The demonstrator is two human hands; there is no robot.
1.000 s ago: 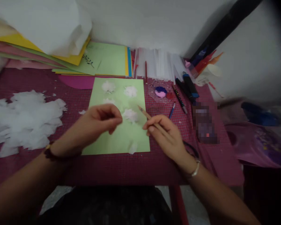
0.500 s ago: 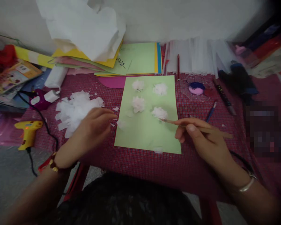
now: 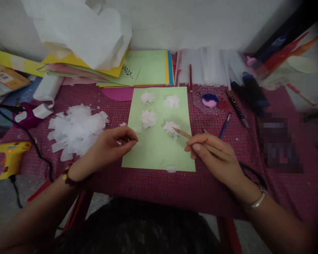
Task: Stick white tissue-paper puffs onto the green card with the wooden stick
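A pale green sheet [image 3: 159, 151] lies on the checked cloth, bearing several crumpled white tissue puffs. My right hand [image 3: 212, 153] is closed round a thin wooden stick [image 3: 184, 134], whose tip touches the lower right puff [image 3: 171, 129]. Over the sheet's left edge, my left hand [image 3: 116, 143] has thumb and fingertips pinched together; whatever they hold, if anything, is too small to make out. Left of that hand a heap of white tissue pieces [image 3: 75, 130] rests on the cloth.
A yellow glue gun [image 3: 12, 157] lies at the far left, its cord running near a purple device [image 3: 28, 115]. Stacked coloured paper [image 3: 151, 67] is at the back. On the right are a paint palette [image 3: 210, 100], a blue brush [image 3: 224, 126] and a dark marker [image 3: 237, 108].
The view has shifted, so the table's things appear further left. The stick tip has moved from the lower right puff's bottom edge onto the puff. My left thumb and fingertips have come together.
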